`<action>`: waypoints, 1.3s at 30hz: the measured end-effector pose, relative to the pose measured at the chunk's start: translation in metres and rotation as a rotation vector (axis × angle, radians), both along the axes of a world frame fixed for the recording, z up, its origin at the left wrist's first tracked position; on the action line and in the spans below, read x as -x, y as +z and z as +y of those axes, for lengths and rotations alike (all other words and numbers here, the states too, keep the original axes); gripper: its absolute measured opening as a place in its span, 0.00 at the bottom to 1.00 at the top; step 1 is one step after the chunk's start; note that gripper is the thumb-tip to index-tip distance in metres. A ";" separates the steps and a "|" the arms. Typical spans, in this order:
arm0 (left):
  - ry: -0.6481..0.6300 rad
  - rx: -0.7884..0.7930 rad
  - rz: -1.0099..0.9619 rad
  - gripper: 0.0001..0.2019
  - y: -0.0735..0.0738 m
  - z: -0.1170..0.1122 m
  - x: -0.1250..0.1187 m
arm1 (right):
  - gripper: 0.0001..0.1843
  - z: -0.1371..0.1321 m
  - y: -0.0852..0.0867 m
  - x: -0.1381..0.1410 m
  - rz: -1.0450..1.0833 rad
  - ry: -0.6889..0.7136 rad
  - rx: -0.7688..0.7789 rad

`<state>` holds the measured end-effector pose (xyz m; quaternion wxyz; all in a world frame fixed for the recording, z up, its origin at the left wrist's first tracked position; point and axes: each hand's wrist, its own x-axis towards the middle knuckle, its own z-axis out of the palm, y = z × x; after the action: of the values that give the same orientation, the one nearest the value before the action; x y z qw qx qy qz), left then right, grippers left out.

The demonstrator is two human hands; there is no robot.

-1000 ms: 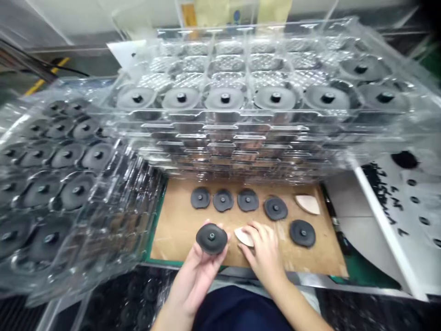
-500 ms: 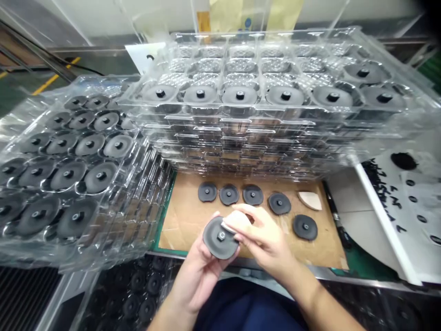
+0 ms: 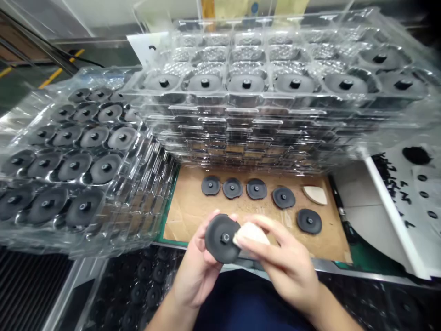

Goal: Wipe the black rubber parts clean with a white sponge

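My left hand [image 3: 203, 269] holds a dark grey round part [image 3: 220, 241] by its edge, its face with the hexagonal centre stub turned up toward me. Between the fingers of my right hand [image 3: 285, 253] is a pale cream wedge-shaped pad [image 3: 253, 233]. The pad's tip meets the right side of the part, close to the stub. Beyond my hands, several similar parts lie on a cardboard sheet [image 3: 186, 214], among them one part [image 3: 283, 197] in the bent row. A second cream wedge [image 3: 315, 195] rests at the right of that row.
A tall stack of clear plastic trays [image 3: 241, 133] stands behind the cardboard, its front pockets holding dark parts. Another tray stack [image 3: 134, 184], filled with parts, is on the left. To the right stands a white panel [image 3: 396, 220] with handwriting beside it.
The pad has slid from the part's upper right edge to its right side near the stub. My left hand has tilted the part, and the camera view has shifted slightly.
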<state>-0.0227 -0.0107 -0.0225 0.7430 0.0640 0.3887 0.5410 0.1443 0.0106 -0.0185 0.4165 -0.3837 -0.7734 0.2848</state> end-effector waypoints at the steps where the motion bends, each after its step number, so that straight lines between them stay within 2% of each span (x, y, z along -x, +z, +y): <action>1: -0.001 -0.008 -0.005 0.27 0.000 0.000 0.000 | 0.19 0.000 0.000 0.000 -0.004 -0.036 -0.022; 3: -0.001 -0.022 -0.001 0.29 0.001 -0.001 -0.001 | 0.19 -0.002 0.001 0.001 -0.012 -0.085 -0.035; 8: 0.020 -0.053 0.026 0.25 0.006 0.001 -0.004 | 0.19 -0.009 0.005 0.002 0.006 -0.033 0.005; 12: 0.058 -0.096 0.049 0.29 0.002 0.002 -0.009 | 0.17 -0.010 0.003 0.005 0.005 -0.143 -0.017; 16: 0.068 -0.088 0.082 0.27 -0.001 0.003 -0.013 | 0.17 -0.013 0.001 0.005 0.032 -0.085 0.033; 20: 0.108 -0.090 0.113 0.27 0.003 0.006 -0.018 | 0.16 -0.013 0.003 0.004 0.024 -0.171 0.045; 24: 0.122 -0.071 0.130 0.26 0.007 0.007 -0.021 | 0.17 -0.013 0.005 0.004 0.059 -0.070 0.040; 29: 0.177 -0.061 0.170 0.26 0.005 0.006 -0.022 | 0.17 -0.014 0.003 0.006 0.024 -0.186 0.060; 33: 0.190 -0.034 0.197 0.27 0.005 0.005 -0.024 | 0.18 -0.016 0.002 0.008 0.093 -0.093 0.046; 37: 0.198 -0.071 0.216 0.28 0.005 0.005 -0.026 | 0.18 -0.014 0.003 0.008 0.049 -0.176 0.070; 39: 0.191 -0.068 0.203 0.27 0.005 0.005 -0.026 | 0.19 -0.014 0.005 0.008 0.070 -0.157 0.065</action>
<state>0.0033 -0.0054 -0.0176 0.6424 0.1062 0.4474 0.6131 0.1362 -0.0033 -0.0137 0.4516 -0.4462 -0.7164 0.2892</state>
